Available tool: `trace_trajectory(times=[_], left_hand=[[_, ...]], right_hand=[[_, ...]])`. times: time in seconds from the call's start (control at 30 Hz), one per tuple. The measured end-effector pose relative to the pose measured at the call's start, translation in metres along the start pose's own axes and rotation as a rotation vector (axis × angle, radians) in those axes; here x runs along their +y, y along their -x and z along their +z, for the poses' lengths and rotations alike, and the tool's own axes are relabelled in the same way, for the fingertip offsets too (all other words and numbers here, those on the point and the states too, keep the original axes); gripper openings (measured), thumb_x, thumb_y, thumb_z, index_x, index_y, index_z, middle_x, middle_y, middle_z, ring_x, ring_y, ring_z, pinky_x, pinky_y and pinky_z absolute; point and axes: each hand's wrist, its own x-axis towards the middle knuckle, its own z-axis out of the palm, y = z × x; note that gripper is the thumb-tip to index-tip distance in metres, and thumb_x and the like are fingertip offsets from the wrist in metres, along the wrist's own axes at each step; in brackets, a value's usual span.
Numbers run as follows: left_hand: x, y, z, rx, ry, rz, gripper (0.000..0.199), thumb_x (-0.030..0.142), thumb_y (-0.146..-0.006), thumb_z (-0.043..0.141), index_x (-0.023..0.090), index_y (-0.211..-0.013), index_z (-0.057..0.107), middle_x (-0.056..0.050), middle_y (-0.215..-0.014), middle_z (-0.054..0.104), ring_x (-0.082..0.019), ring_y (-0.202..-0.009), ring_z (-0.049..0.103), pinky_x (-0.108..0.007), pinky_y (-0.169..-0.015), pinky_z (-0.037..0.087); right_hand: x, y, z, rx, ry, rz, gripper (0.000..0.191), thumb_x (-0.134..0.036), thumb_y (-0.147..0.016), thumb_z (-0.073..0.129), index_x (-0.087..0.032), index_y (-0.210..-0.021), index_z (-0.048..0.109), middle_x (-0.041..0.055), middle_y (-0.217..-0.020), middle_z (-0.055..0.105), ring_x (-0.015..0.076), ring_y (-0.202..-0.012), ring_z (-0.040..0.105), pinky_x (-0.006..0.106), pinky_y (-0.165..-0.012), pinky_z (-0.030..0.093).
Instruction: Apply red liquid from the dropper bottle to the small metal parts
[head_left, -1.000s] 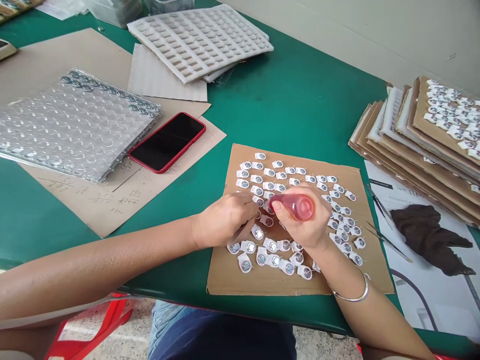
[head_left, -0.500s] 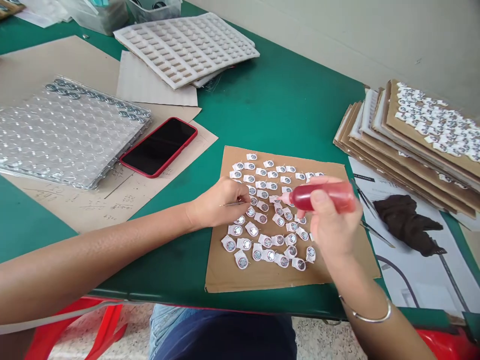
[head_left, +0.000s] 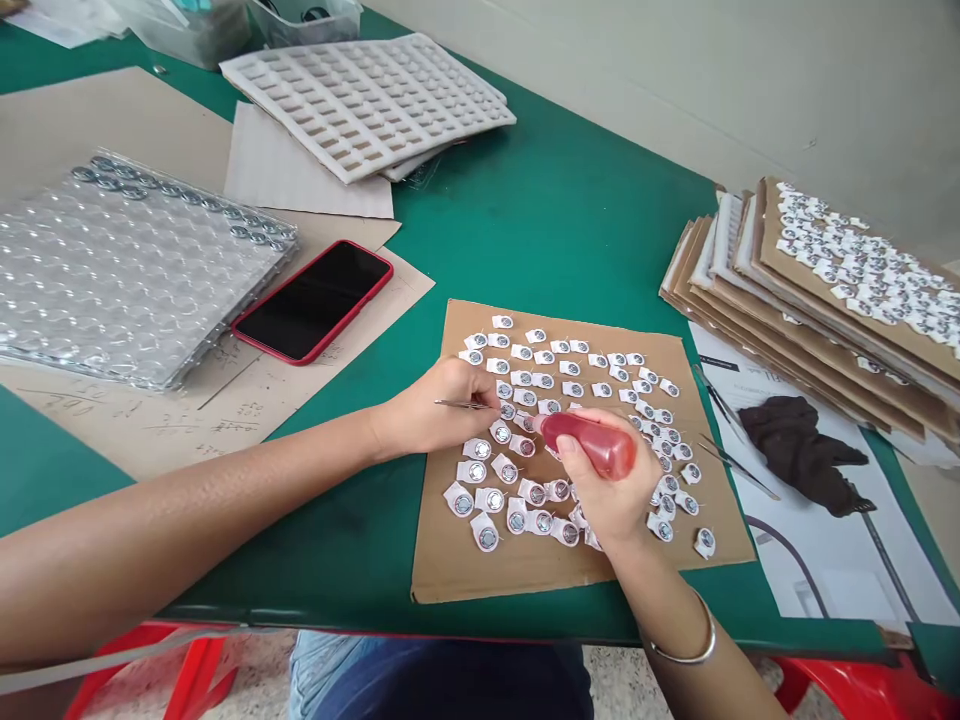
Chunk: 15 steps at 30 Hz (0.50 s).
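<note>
My right hand (head_left: pixel 619 490) is wrapped round a squeeze bottle (head_left: pixel 592 445) of red liquid, tilted with its pale nozzle pointing left, close above the small parts. My left hand (head_left: pixel 442 405) is closed at the left of these parts, pinching slim metal tweezers (head_left: pixel 459 404) whose shaft sticks out to the left; the other end is hidden by the fingers. Under both hands lies a cardboard sheet (head_left: pixel 465 570) bearing many small round metallic discs on white tabs (head_left: pixel 486 533). Nozzle and left fingertips are a short gap apart; whether the nozzle touches a disc I cannot tell.
On the left are a phone (head_left: pixel 315 300) in a red case and clear plastic trays (head_left: pixel 135 280). A white slotted foam tray (head_left: pixel 367 100) lies behind. At right stand stacked cardboard sheets (head_left: pixel 825 310), more tweezers (head_left: pixel 739 468) and a dark cloth (head_left: pixel 802 450).
My right hand has moved left and slightly down with the red bottle, bringing its nozzle nearer my left hand. The discs at the sheet's right side now show. My left hand has hardly moved.
</note>
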Motion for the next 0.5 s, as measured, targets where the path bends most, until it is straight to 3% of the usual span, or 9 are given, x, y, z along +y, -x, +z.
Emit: trace_trajectory(times=[0.5], left_hand=[[-0.0006, 0.0008, -0.0004, -0.017, 0.04, -0.014, 0.016, 0.005, -0.069, 0.051, 0.01, -0.067, 0.066, 0.001, -0.061, 0.062, -0.008, -0.055, 0.053, -0.016, -0.048, 0.037]], right_hand=[[-0.0004, -0.0017, 0.0036, -0.042, -0.037, 0.01, 0.029, -0.022, -0.066, 0.072, -0.018, -0.093, 0.062, 0.0051, -0.087, 0.067, 0.0176, -0.079, 0.064, 0.033, -0.066, 0.056]])
